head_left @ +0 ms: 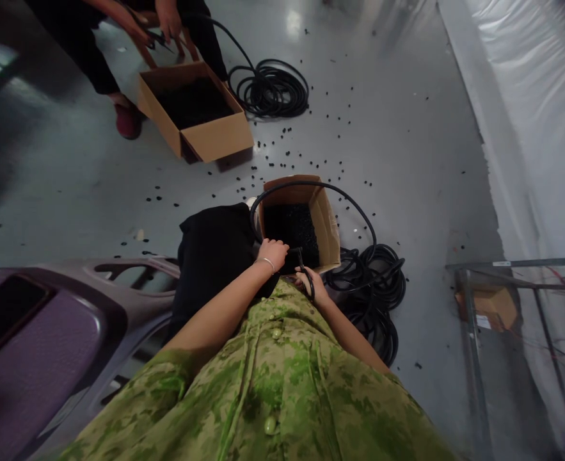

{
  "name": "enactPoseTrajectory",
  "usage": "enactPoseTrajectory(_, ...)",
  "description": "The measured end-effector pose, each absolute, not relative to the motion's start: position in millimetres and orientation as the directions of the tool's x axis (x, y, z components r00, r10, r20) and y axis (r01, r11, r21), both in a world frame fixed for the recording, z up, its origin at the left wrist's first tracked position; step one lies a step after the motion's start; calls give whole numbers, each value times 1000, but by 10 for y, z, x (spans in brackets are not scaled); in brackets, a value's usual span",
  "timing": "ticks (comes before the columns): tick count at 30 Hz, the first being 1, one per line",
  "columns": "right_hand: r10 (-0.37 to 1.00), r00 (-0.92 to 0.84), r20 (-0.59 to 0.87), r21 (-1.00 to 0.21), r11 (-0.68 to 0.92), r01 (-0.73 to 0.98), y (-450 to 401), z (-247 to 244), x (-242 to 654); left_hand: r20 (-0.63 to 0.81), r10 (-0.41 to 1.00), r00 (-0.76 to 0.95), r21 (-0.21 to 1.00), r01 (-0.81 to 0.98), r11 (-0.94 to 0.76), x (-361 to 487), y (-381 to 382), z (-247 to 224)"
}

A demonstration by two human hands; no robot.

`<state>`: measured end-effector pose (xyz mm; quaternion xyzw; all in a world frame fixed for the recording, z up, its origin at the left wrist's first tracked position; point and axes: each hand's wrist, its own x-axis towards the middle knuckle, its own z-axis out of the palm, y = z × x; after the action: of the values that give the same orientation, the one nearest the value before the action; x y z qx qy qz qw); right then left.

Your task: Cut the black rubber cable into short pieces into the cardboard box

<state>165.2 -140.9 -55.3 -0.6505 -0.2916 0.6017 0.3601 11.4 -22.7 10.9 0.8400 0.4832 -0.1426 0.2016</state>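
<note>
My left hand is closed around a black rubber hose, near its end, over the front of an open cardboard box. The hose arcs over the box and runs down to a loose coil on the floor at the right. Dark scissors are in my right hand, whose fingers are in the handle loops. Their blades point up towards the hose end; whether they touch it is too small to tell. Many small black pieces lie inside the box.
Across from me a person's hands hold a dark tool over another cardboard box, beside a hose coil. Black bits litter the grey floor. A purple chair bearing a phone stands left, a metal frame right.
</note>
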Motion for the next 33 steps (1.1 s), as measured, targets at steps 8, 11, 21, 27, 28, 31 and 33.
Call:
enactPoseTrajectory(8,820,135,-557,-830,-554,-62,-1426,-524,1643,-436,767,471,207,882,-424,109,-218,100)
enactPoseTrajectory(11,825,124,-551,-834,-550,-42,-1433,-505,1644,-450,758,472,203,881,-428,107,-203,81)
enactPoseTrajectory(21,852,136,-506,-853,-517,67,-1451,-580,1658,-448,758,474,202,880,-430,111,-215,105)
enactPoseTrajectory(27,905,139,-402,-883,-423,204,-1477,-636,1699,-456,752,476,213,879,-427,98,-199,97)
enactPoseTrajectory(28,914,136,-383,-885,-405,228,-1477,-647,1706,-457,751,477,213,878,-428,96,-196,90)
enactPoseTrajectory(31,934,131,-333,-886,-357,294,-1475,-687,1717,-461,752,472,191,880,-435,93,-193,66)
enactPoseTrajectory(33,942,139,-305,-883,-334,329,-1476,-722,1715,-457,758,466,177,883,-436,95,-197,53)
